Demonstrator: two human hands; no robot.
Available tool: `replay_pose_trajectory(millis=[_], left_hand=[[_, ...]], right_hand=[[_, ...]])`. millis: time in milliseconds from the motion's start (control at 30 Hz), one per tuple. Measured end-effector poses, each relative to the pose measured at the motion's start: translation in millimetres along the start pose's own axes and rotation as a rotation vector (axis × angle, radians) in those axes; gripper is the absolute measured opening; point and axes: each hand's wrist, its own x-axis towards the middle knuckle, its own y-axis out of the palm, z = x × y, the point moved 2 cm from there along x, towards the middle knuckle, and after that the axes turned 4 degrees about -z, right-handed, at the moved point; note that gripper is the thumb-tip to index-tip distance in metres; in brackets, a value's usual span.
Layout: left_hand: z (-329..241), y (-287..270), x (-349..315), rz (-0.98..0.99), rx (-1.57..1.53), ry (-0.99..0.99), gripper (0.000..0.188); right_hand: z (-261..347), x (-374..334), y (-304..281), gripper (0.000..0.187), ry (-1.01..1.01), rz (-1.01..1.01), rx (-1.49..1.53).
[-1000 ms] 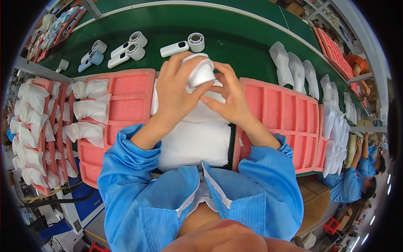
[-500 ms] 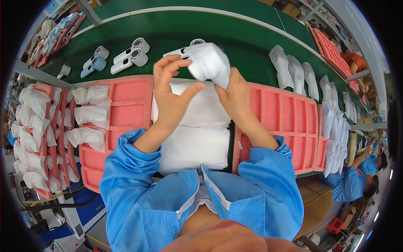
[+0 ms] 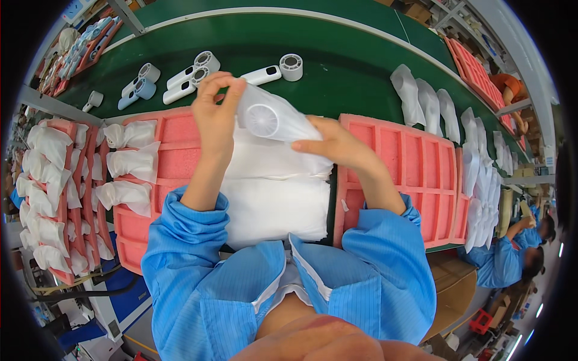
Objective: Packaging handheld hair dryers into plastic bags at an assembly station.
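A white handheld fan, its round head (image 3: 263,121) showing through, lies inside a thin translucent white bag (image 3: 286,114). With fingertips pinched, my left hand (image 3: 215,108) grips the bag's upper left edge beside the fan head. My right hand (image 3: 340,143) is closed around the bag's narrower right end, where the handle is hidden. Just below them are two stacks of flat white bags (image 3: 277,207). Beyond my hands, a bare white fan (image 3: 291,67) lies on the green belt.
Pink foam trays flank the bag stacks, the left one (image 3: 180,163) with several bagged fans (image 3: 132,163), the right one (image 3: 415,180) with bare compartments. Several white and blue fans (image 3: 144,88) lie far left on the belt, and bagged fans (image 3: 404,93) far right. Co-workers sit at right.
The bagged fan has come down nearer the stacks and turned so its round head faces up. My left hand moved left and now pinches the bag's edge; the right hand turned inward.
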Motion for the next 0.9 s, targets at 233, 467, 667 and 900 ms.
replay_pose_trajectory(millis=[233,467,667,900], left_hand=[[10.8,60.4,-70.2,0.569,0.288,0.017,0.024],[23.3,72.2,-95.1,0.601,0.469,0.363,0.022],[28.0,75.3,-94.6,0.56,0.404,0.383,0.019],[43.4,63.1,-79.9,0.658,0.149,-0.147,0.017]], right_hand=[[-96.7,44.2,-100.0,0.051,0.288,-0.49,-0.835],[-86.3,75.1,-73.4,0.066,0.006,-0.539,-1.251],[-107.8,153.2,-16.0,0.073,0.039,-0.337,-0.28],[-53.5,125.0,-35.8,0.047,0.164,-0.225,0.2]])
